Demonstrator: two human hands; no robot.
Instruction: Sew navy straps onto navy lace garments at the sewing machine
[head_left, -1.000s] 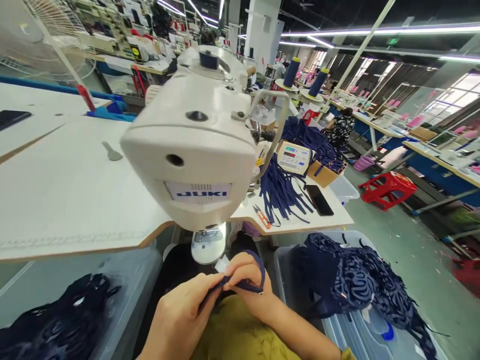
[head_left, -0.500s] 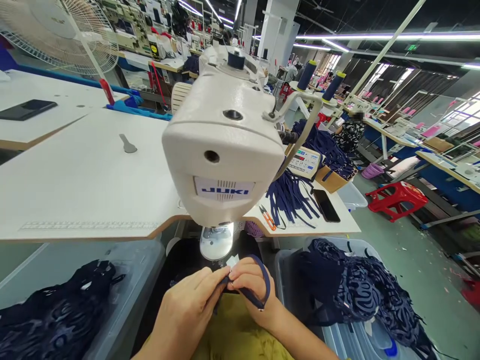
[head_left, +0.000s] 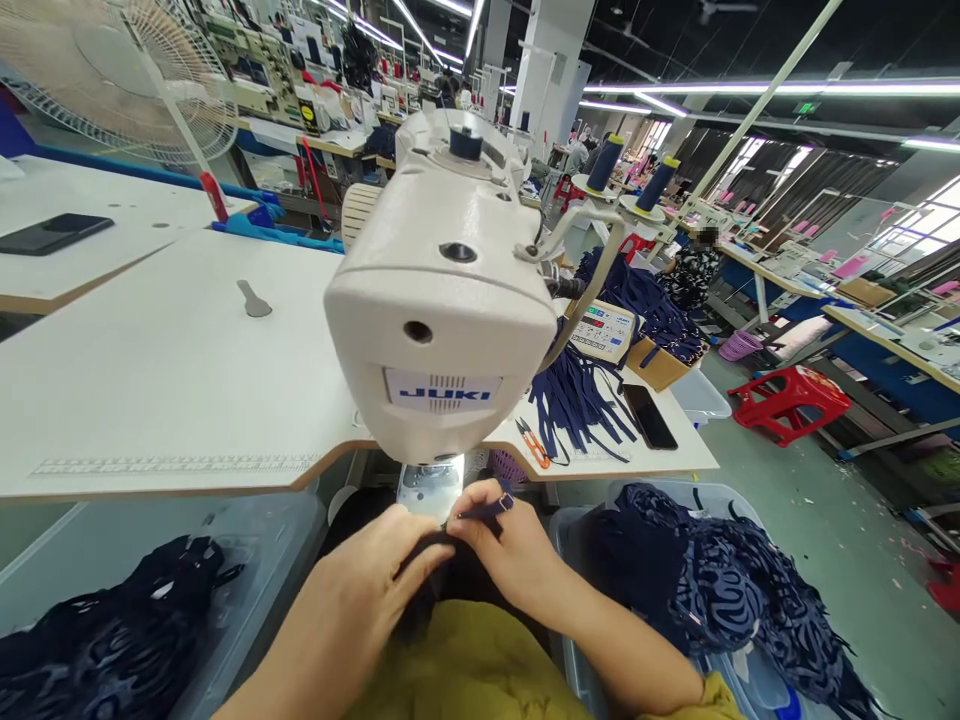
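Observation:
Just in front of the lit bed [head_left: 431, 487] of a white JUKI sewing machine [head_left: 442, 320], my two hands meet. My right hand [head_left: 517, 550] pinches a narrow navy strap [head_left: 487, 508], which lies across its fingers. My left hand [head_left: 367, 575] is closed beside it, thumb and fingers pressed on dark navy fabric [head_left: 416, 610] that hangs below. The hands hide most of that fabric and the point where strap and fabric meet. The machine's head covers the needle area.
Orange thread snips [head_left: 534, 445], navy strips [head_left: 577, 400] and a phone [head_left: 649, 417] lie right of the machine. Plastic bins with navy garments stand left [head_left: 289, 520] and right [head_left: 577, 655]. A metal piece [head_left: 253, 300] rests on the left tabletop. A red stool [head_left: 791, 400] stands further right.
Both hands have moved up and forward to the machine's bed. The strap's open loop around my right fingers now lies flatter, and the small white tag is out of sight.

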